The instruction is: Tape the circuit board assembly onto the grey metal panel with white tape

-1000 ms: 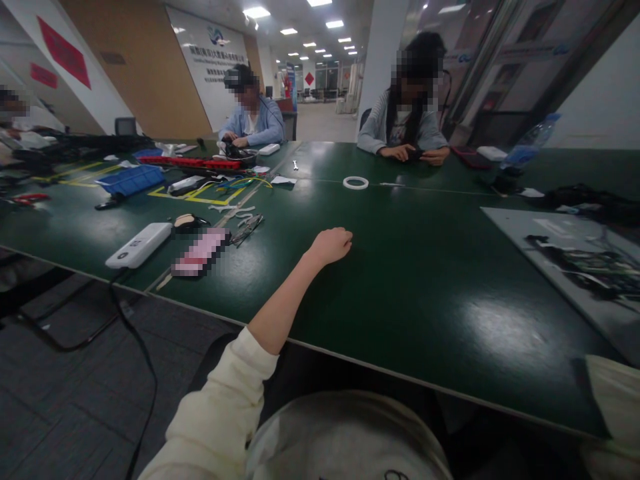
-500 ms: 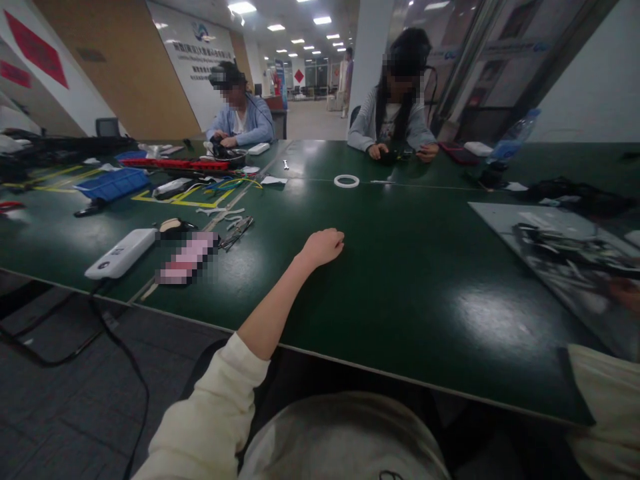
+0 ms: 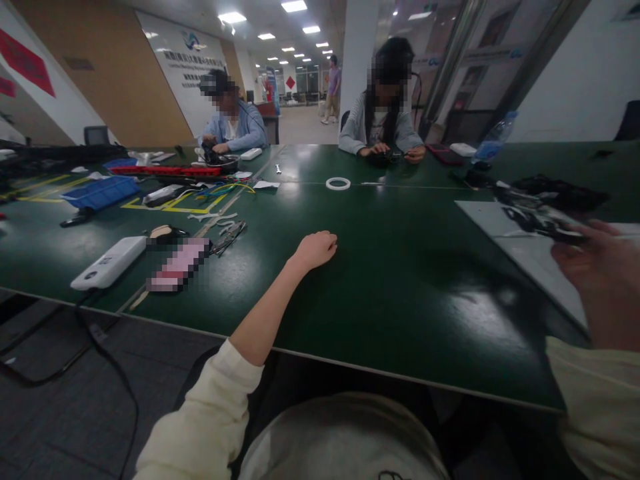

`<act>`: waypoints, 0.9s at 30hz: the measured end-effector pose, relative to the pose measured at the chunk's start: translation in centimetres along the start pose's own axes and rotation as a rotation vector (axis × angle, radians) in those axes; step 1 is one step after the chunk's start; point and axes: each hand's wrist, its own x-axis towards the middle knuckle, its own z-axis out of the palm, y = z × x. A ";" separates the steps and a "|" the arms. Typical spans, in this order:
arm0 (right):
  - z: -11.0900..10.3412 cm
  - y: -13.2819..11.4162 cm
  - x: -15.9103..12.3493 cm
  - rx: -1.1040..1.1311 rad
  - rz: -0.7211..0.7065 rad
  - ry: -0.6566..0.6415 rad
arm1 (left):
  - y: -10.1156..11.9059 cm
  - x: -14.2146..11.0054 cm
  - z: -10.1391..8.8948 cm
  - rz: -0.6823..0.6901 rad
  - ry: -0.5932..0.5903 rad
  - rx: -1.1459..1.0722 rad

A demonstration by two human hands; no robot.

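Observation:
My left hand (image 3: 316,250) rests on the green table (image 3: 390,300), its fingers curled into a loose fist with nothing showing in them. At the right side, my right hand (image 3: 600,263) grips a black-and-silver assembly of thin parts (image 3: 537,213), held above a light grey board (image 3: 520,260). The assembly is blurred, so its kind cannot be made out. Nearest to my left hand on the table are a pair of metal pliers (image 3: 230,238) and a pink phone-like object (image 3: 180,265), off to the left.
A white power bank (image 3: 110,263) with a black cable lies at the left. Beyond are a blue bin (image 3: 100,192), a white ring (image 3: 338,183) and a small wrench (image 3: 279,169). A water bottle (image 3: 495,139) stands back right. Two people (image 3: 235,123) sit across the table.
My right hand has come up into view, raising the black-and-silver assembly off the grey board. The view has shifted slightly; my left hand keeps its place on the table.

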 end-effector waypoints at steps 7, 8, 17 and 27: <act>6.8 1.2 -7.0 0.034 0.316 -0.492 | 0.2 0.2 -0.1 -0.072 0.087 -0.006; 7.7 1.5 -8.2 0.016 0.325 -0.578 | 0.4 0.3 -0.2 -0.089 0.127 -0.007; 10.7 3.4 -13.5 -0.259 0.101 -0.986 | 3.1 0.3 -0.8 0.128 0.281 -0.115; 7.7 5.4 -5.1 -0.671 -0.339 -0.496 | 3.9 0.1 0.3 0.346 0.011 -0.124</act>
